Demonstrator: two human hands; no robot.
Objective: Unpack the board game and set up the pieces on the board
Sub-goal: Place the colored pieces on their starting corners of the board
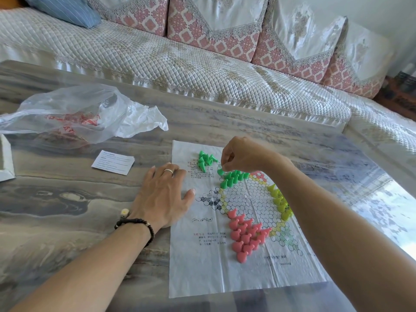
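On the grey table (67, 199) lay the board sheet (225, 266), its left edge pressed flat under the open, spread left hand (164, 194). At twelve o'clock the right hand (243, 154) pinched one green piece (220, 171) beside a green row (235, 176). Pink pieces (245, 235) stood at six, yellow pieces (280, 201) at three.

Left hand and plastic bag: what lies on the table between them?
A white leaflet lies between the left hand and the bag, head view.
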